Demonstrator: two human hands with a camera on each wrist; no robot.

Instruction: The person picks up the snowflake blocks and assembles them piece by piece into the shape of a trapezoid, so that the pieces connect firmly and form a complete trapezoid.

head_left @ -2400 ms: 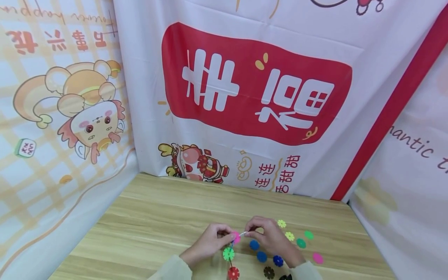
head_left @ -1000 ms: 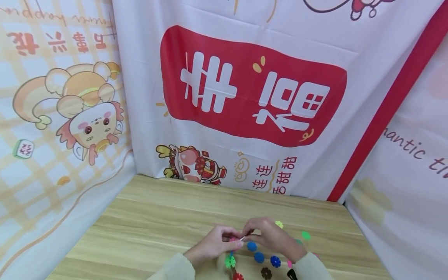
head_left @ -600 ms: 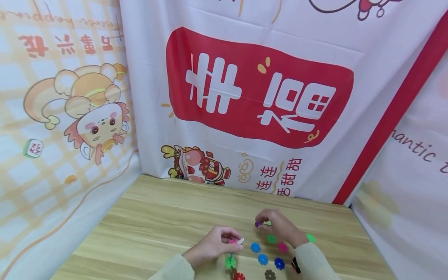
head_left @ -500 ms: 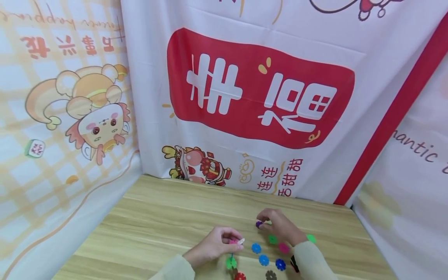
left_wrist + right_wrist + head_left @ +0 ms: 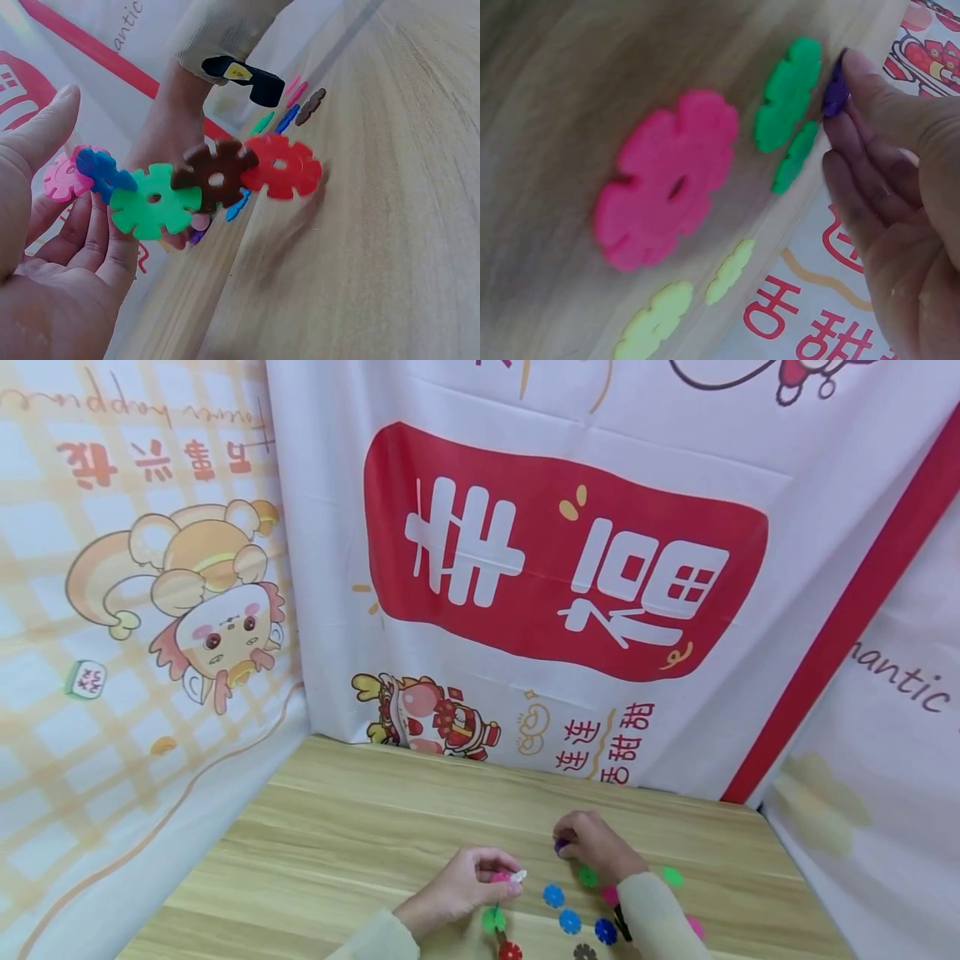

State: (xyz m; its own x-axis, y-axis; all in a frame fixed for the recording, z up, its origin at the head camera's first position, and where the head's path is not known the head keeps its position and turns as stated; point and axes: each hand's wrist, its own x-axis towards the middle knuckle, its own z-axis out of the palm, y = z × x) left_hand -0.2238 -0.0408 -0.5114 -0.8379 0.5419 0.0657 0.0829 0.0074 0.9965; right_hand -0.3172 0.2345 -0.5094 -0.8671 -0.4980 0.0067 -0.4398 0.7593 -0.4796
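Five links show in the chain (image 5: 159, 216) that your left grip (image 5: 468, 883) is clamped on, thumb and fingers pinching its pink link (image 5: 64, 180); a white piece (image 5: 519, 877) shows at the same fingertips. From there the chain's long axis runs down the head view, towards you: blue link (image 5: 99, 171), green link, brown link (image 5: 202, 169), then red link (image 5: 289, 176) at the free end. In your left wrist view it lies nearly level, pink at left, red at right.

Your right grip (image 5: 596, 845) is clamped on one purple disc (image 5: 835, 93), held between thumb and fingertips, ahead and to the right of the chain. You see it almost edge-on, its long axis steep in the right wrist view; whether it touches the worktop (image 5: 375, 810), you cannot tell.

To the chain's right you have two light blue discs (image 5: 564, 918), one dark blue disc (image 5: 603, 927), one brown disc (image 5: 583, 952), two green discs (image 5: 784, 97), two pink discs (image 5: 649, 176) and two yellow discs (image 5: 664, 307). The green pair lies near the purple disc.
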